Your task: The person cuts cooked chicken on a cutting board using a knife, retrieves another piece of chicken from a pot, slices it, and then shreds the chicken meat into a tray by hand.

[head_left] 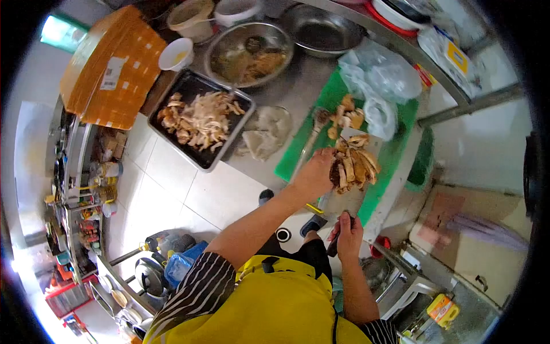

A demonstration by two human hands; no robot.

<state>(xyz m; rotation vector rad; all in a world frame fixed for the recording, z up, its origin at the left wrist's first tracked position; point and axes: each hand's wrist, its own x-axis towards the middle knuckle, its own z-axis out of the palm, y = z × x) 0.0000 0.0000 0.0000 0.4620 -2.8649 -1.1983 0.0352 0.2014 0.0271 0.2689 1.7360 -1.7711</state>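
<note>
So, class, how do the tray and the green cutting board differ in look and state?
The tray is dark with a raised rim; the cutting board is green and flat. The tray holds a heap of food; the board bears scattered food pieces and a plastic bag. Both carry food.

This place is looking like a kitchen. A steel table (303, 86) is holding a big metal bowl (230, 40) with brown food in it. A dark pan (323, 31) is sitting beside the bowl. A tray (231, 137) is carrying lots of cut-up food (200, 120). More brown pieces (362, 167) are showing over a green chopping board (397, 155). Bottles (109, 169) are crowding a shelf by the wall, and pale tiles (200, 198) are covering the floor.
</note>
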